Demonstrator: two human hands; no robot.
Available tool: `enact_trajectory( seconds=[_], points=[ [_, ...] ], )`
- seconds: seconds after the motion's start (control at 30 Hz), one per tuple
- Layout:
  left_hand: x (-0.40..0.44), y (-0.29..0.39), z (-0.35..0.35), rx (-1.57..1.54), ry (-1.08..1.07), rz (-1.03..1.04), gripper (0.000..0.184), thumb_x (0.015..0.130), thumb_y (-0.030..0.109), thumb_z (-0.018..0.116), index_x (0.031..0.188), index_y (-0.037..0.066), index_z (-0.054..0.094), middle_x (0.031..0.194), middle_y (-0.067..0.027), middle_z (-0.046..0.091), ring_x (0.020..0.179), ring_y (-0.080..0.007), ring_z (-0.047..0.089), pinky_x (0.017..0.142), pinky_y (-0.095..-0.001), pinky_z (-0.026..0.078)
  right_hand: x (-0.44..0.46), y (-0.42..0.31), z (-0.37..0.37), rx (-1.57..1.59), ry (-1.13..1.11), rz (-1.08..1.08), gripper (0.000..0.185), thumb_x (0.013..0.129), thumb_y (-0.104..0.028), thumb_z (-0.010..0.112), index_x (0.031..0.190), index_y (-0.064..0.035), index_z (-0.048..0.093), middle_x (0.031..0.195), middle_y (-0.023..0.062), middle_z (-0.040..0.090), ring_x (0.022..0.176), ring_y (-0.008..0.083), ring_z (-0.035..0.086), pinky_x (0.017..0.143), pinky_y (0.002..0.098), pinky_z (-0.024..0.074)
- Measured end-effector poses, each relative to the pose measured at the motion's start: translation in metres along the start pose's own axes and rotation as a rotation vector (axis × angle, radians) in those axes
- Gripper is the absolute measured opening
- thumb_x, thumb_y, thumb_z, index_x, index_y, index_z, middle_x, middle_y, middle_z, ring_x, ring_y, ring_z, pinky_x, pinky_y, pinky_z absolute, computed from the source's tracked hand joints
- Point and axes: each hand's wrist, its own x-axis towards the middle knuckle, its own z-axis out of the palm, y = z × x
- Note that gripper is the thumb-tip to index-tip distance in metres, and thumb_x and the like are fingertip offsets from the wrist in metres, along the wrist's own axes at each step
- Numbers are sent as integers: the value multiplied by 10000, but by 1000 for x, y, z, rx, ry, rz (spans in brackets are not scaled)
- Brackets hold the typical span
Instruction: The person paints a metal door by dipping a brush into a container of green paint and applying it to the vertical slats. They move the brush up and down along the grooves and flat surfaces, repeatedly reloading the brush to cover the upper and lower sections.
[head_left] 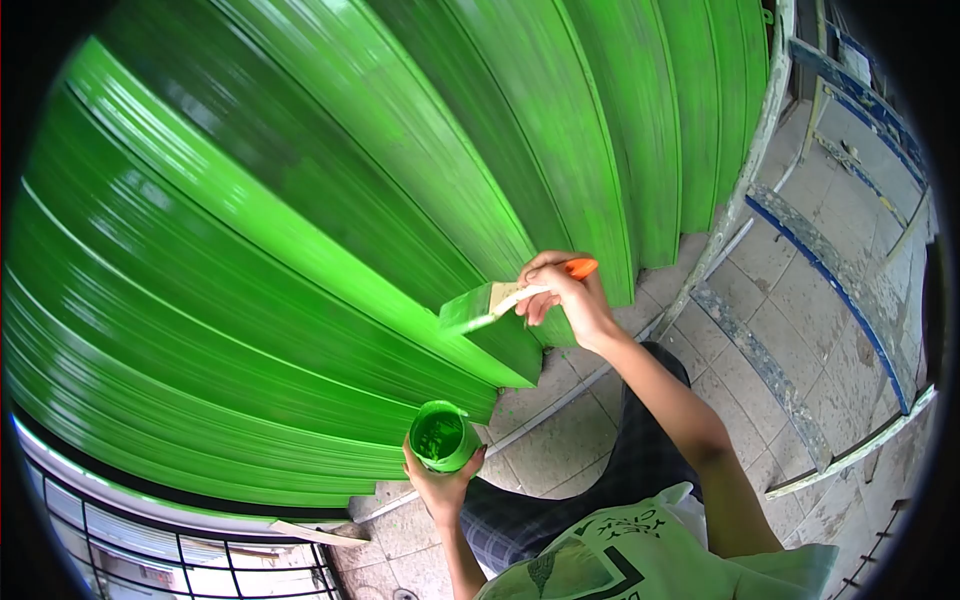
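Note:
My right hand (560,290) is closed round the handle of a wide paintbrush (493,303) with an orange handle end. Its bristles are coated green and lie at or just in front of the ribbed green metal panel (330,200); whether they touch it I cannot tell. Lower down, my left hand (440,485) grips a small round paint can (462,455) with green paint inside and smeared over its rim. The panel has glossy wet-looking streaks at left and duller, darker patches toward the upper middle.
To the right stands a paint-spattered ladder (850,270) with blue-edged steps. Grey floor tiles (560,445) run below the panel's lower edge. At the lower left is a black metal grille (180,555) with a light piece of board (315,535) near it.

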Motion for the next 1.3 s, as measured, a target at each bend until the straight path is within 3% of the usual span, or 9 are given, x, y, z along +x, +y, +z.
enact_trajectory(
  seconds=[0.13,0.3,0.37,0.53,0.83,1.3],
  points=[
    [7,30,14,339,247,142,971,515,392,881,1298,42,426,1227,-120,534,1179,-307,486,1089,-621,100,-29,-63,44,-158,-307,42,155,835,-78,548,793,38,642,656,114,634,512,137,608,436,240,468],
    [24,56,16,429,604,368,956,543,388,867,1305,42,405,1263,-122,526,1180,-307,492,1105,-593,66,-52,-74,83,-396,-494,-130,86,846,-30,585,816,33,636,661,58,635,554,79,591,468,227,471],
    [30,63,15,423,723,472,926,565,379,857,1300,44,405,1274,-127,521,1184,-312,492,1108,-591,62,-53,-72,90,-543,-542,-317,83,833,-41,605,807,31,637,668,57,645,550,74,596,473,242,466],
    [36,72,8,360,797,596,789,675,326,793,1292,45,390,1281,-130,501,1215,-325,479,1102,-620,38,-55,-64,113,-615,-553,-550,54,803,-65,633,780,-18,645,619,58,652,507,141,622,471,240,458],
    [45,75,-3,389,894,696,714,747,317,747,1290,44,374,1288,-128,488,1221,-334,477,1103,-625,32,-57,-61,130,-673,-496,-647,283,812,-314,730,690,-77,636,475,14,532,386,119,499,372,243,349],
    [38,79,-10,401,842,758,764,743,326,751,1308,26,334,1264,-163,504,1193,-353,491,1088,-647,31,-62,-56,133,-746,-577,-652,333,815,-322,724,639,-83,572,449,14,487,369,136,469,365,277,325]
  ],
)
